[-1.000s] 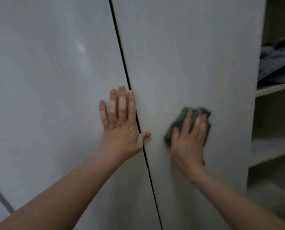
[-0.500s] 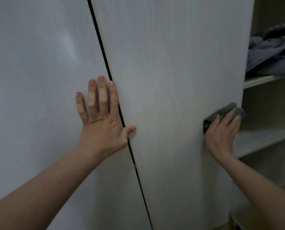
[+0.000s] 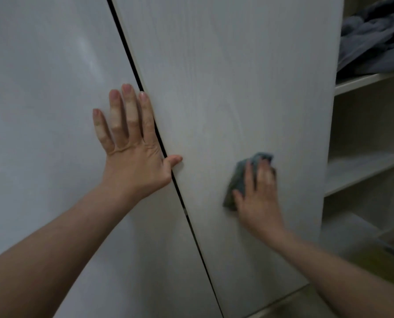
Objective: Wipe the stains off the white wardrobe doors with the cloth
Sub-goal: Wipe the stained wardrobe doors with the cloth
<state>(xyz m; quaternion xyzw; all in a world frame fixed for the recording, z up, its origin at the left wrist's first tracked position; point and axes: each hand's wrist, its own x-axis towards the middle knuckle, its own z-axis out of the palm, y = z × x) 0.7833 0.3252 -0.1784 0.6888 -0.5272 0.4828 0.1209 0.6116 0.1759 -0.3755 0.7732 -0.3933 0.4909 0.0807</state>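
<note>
White wardrobe doors fill our view. Our left hand stays flat, fingers straight, bracing beside the gap. Our right hand presses the cloth with extended fingers at mid-panel, having swept back from the door's right edge, so wiping continues. Open shelves stand rightward.

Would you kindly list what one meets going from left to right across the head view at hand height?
Left door → left hand → dark gap between doors → right door → cloth → right hand → open shelves.
</note>
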